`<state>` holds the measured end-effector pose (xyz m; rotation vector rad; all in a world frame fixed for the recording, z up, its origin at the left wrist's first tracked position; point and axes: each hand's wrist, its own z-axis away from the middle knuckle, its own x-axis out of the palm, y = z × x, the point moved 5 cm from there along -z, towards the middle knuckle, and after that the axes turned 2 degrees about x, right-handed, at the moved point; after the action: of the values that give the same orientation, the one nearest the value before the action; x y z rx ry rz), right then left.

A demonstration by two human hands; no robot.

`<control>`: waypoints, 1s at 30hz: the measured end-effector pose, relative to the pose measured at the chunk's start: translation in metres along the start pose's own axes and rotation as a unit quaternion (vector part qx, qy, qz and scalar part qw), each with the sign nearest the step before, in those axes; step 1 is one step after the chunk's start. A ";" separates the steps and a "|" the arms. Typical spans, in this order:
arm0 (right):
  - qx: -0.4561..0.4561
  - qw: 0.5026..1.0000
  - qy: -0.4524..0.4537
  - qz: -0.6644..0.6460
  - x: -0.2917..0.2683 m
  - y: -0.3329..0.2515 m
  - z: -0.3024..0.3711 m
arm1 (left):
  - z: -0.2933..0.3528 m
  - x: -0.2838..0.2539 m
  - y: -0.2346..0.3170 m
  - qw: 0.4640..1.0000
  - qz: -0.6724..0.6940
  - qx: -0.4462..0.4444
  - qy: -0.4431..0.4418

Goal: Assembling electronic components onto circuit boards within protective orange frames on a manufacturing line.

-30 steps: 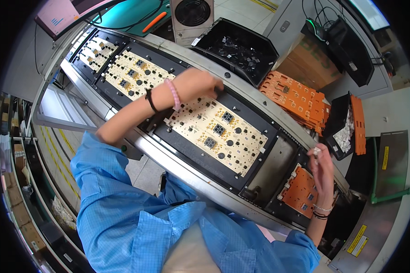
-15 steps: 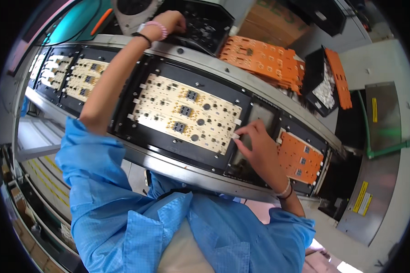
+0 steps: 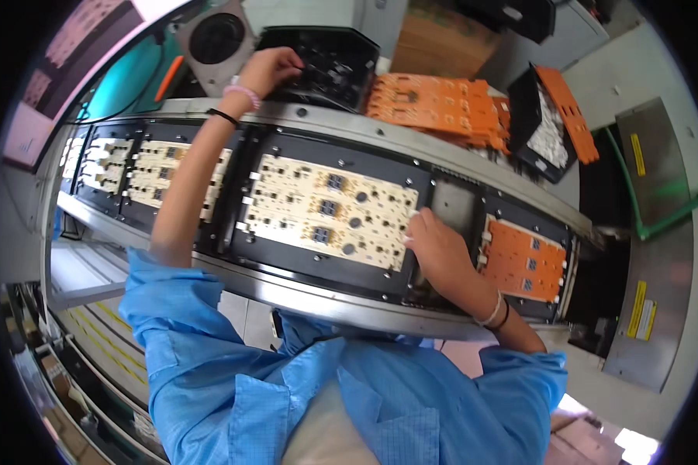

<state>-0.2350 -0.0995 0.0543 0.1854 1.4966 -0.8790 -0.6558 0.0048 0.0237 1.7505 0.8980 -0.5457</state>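
A cream circuit board point(image 3: 291, 203) lies in a black carrier frame point(image 3: 287, 267) in front of me. It bears dark square parts, round black parts and small white connectors along its short edges. My right hand point(image 3: 440, 246) is at the board's right edge, its fingers pinched together on a small white connector point(image 3: 407, 241). At the far side, my left hand point(image 3: 270, 71) reaches over the left rim of a black bin point(image 3: 364, 85) holding loose small dark parts. Its fingers are curled together; anything between them is too small to make out.
Further cream boards point(image 3: 157, 172) sit in carriers along the metal rail point(image 3: 341, 124) at left. An orange board point(image 3: 523, 260) lies in a carrier at right. Behind the rail are stacked orange plates point(image 3: 438, 108), a black tray of white parts point(image 3: 551, 143) and a cardboard box point(image 3: 442, 43).
My left hand has drawn back to the bin's left rim, its fingers curled. My right hand's fingers have closed in at the board's right edge. The whole view has shifted slightly.
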 end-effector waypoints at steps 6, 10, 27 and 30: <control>0.003 0.997 0.023 -0.076 -0.029 -0.001 0.004 | 0.047 -0.040 0.095 0.994 -0.014 0.088 0.058; 0.067 0.982 0.059 -0.169 -0.043 0.012 0.005 | 0.127 -0.032 0.147 0.995 0.081 -0.029 -0.050; 0.058 0.987 0.077 -0.127 -0.049 0.012 0.000 | 0.177 0.006 0.152 0.983 -0.098 0.093 -0.124; 0.067 0.986 0.082 -0.132 -0.049 0.014 0.003 | 0.175 0.005 0.156 0.981 -0.113 0.098 -0.125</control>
<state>-0.2168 -0.0725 0.0937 0.1637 1.6405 -1.2026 -0.5194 -0.1836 0.0514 1.7147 0.8916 -1.0105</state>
